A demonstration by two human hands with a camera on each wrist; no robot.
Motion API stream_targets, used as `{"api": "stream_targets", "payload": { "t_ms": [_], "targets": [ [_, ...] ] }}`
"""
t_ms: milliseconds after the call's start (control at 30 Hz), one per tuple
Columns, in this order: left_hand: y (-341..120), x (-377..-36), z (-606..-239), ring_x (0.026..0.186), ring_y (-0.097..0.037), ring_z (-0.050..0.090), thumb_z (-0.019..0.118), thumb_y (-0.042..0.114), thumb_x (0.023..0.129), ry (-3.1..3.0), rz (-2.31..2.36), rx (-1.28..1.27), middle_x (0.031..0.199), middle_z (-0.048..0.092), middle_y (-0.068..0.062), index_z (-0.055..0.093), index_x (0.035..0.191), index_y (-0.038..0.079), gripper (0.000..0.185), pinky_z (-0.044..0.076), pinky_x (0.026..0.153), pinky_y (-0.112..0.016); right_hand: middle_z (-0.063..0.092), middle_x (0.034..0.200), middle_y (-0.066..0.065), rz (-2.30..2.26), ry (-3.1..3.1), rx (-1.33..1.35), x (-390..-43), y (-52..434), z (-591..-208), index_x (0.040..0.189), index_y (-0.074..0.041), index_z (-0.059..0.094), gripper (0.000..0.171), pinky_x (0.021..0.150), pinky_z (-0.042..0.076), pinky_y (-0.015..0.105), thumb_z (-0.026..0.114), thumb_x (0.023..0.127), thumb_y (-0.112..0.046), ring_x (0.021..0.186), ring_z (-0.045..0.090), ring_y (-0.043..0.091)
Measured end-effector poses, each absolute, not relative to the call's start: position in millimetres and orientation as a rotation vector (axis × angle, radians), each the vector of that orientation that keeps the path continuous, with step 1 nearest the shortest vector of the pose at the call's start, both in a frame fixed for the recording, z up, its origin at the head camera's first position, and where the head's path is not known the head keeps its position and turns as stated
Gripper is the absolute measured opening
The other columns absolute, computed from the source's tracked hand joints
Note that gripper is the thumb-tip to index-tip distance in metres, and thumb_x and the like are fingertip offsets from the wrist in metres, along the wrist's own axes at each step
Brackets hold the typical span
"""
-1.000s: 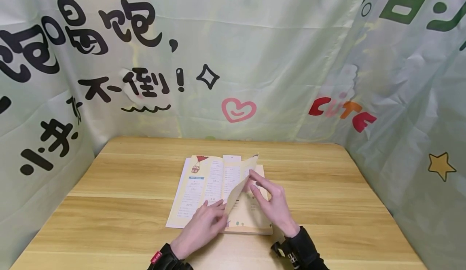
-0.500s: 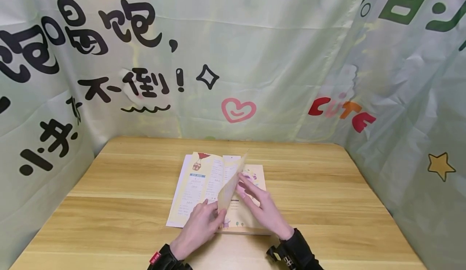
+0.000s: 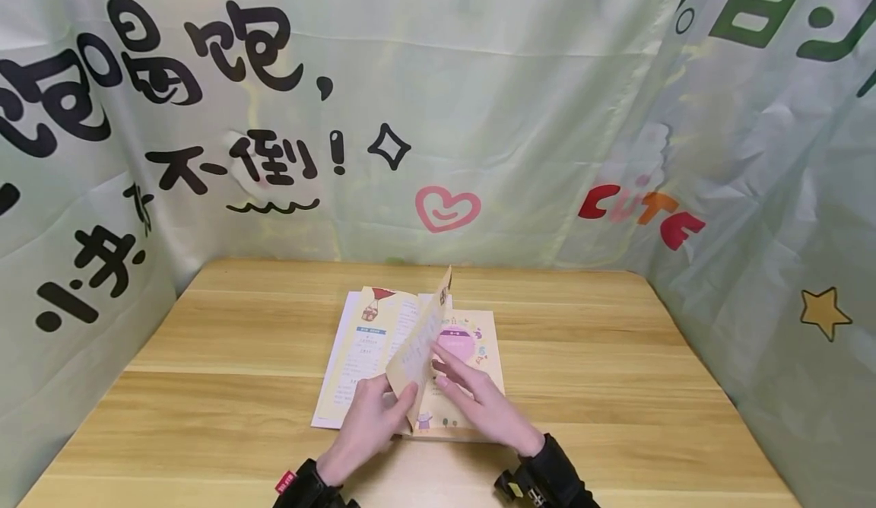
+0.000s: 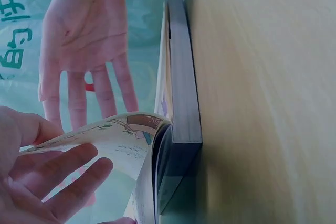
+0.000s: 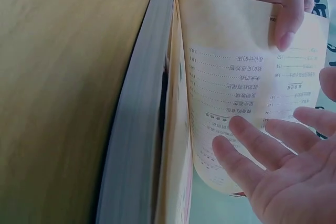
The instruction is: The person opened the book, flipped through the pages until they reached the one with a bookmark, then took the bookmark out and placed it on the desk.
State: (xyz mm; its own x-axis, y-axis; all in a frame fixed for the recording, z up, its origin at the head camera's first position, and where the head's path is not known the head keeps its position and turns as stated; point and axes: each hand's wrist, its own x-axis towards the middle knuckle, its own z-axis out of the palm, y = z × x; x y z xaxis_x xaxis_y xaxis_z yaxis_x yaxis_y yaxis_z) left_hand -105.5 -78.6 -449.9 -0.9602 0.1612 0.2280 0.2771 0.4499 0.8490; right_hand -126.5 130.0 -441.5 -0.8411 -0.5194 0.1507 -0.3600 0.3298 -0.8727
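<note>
Head view: book (image 3: 383,341) lies open mid-bench (image 3: 205,386), w/ one page (image 3: 419,344) standing up. Left hand (image 3: 372,417) pinches page's near edge, thumb on right face, fingers behind. Right hand (image 3: 475,401) lies flat, fingers straight, palm down on right-hand page, fingertips by the raised page. Both forearms come in from near edge.

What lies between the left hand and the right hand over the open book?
A single raised page stands between them. In the head view the left hand pinches its lower edge, and the right hand rests open on the book just behind it.
</note>
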Motion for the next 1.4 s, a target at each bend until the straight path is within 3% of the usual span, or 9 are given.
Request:
{"api": "stream_targets", "payload": {
  "t_ms": [67,133,400,533,767,1067,1267,1400],
  "targets": [
    [-79,-106,-450,0.102,-0.027,0.075,0.066,0.013,0.095,-2.556,-1.558,-0.369,0.108,0.077,-0.017,0.072,0.117,0.001,0.026,0.062,0.089,-0.036,0.029,0.167,0.008,-1.501,2.436,-0.816,-126,129,-443,0.159,-0.015,0.030,0.055,0.116,0.041,0.051,0.045,0.108,-0.029,0.143,0.048,0.034],
    [-79,-107,-450,0.103,-0.031,0.075,0.067,0.010,0.094,-2.531,-1.606,-0.339,0.109,0.076,-0.019,0.071,0.118,0.000,0.027,0.062,0.090,-0.039,0.027,0.167,0.007,-1.474,2.437,-0.821,-126,129,-444,0.160,-0.015,0.029,0.055,0.117,0.040,0.052,0.043,0.108,-0.030,0.144,0.047,0.034],
    [-85,-110,-447,0.089,-0.025,0.077,0.066,0.005,0.093,-2.477,-1.801,-0.234,0.108,0.076,-0.021,0.069,0.120,-0.001,0.029,0.061,0.073,-0.019,0.026,0.167,0.012,-1.398,2.409,-0.833,-125,127,-446,0.160,-0.014,0.026,0.056,0.116,0.042,0.053,0.041,0.109,-0.031,0.143,0.048,0.033],
    [-88,-111,-446,0.082,-0.020,0.077,0.067,0.005,0.092,-2.438,-1.898,-0.190,0.106,0.076,-0.023,0.068,0.120,-0.003,0.029,0.062,0.066,-0.021,0.025,0.167,0.011,-1.371,2.391,-0.837,-125,126,-447,0.160,-0.013,0.026,0.057,0.117,0.042,0.051,0.041,0.109,-0.033,0.143,0.048,0.033],
    [-95,-115,-443,0.075,-0.016,0.076,0.068,0.006,0.092,-2.350,-2.037,-0.102,0.102,0.076,-0.022,0.068,0.121,-0.002,0.030,0.061,0.065,-0.024,0.028,0.166,0.010,-1.311,2.390,-0.860,-125,126,-449,0.161,-0.014,0.024,0.059,0.116,0.045,0.050,0.041,0.109,-0.035,0.142,0.049,0.033],
    [-104,-121,-440,0.076,-0.017,0.075,0.068,0.009,0.093,-2.298,-2.182,0.003,0.106,0.075,-0.022,0.065,0.128,-0.001,0.036,0.061,0.065,-0.025,0.026,0.167,0.009,-1.289,2.382,-0.889,-125,125,-451,0.161,-0.011,0.023,0.059,0.119,0.039,0.051,0.039,0.109,-0.035,0.142,0.049,0.033],
    [-116,-128,-439,0.083,-0.022,0.077,0.064,0.007,0.095,-2.228,-2.395,0.020,0.117,0.071,-0.028,0.052,0.143,0.001,0.050,0.064,0.070,-0.032,0.027,0.166,0.010,-1.275,2.385,-0.904,-125,125,-450,0.160,-0.010,0.025,0.059,0.121,0.038,0.049,0.039,0.109,-0.036,0.142,0.050,0.031],
    [-122,-132,-441,0.093,-0.020,0.077,0.060,0.003,0.096,-2.118,-2.560,-0.068,0.130,0.061,-0.035,0.039,0.150,-0.005,0.058,0.065,0.079,-0.036,0.029,0.166,0.009,-1.267,2.384,-0.905,-124,125,-450,0.160,-0.011,0.026,0.059,0.120,0.039,0.046,0.039,0.109,-0.037,0.140,0.051,0.030]
  ]
}}
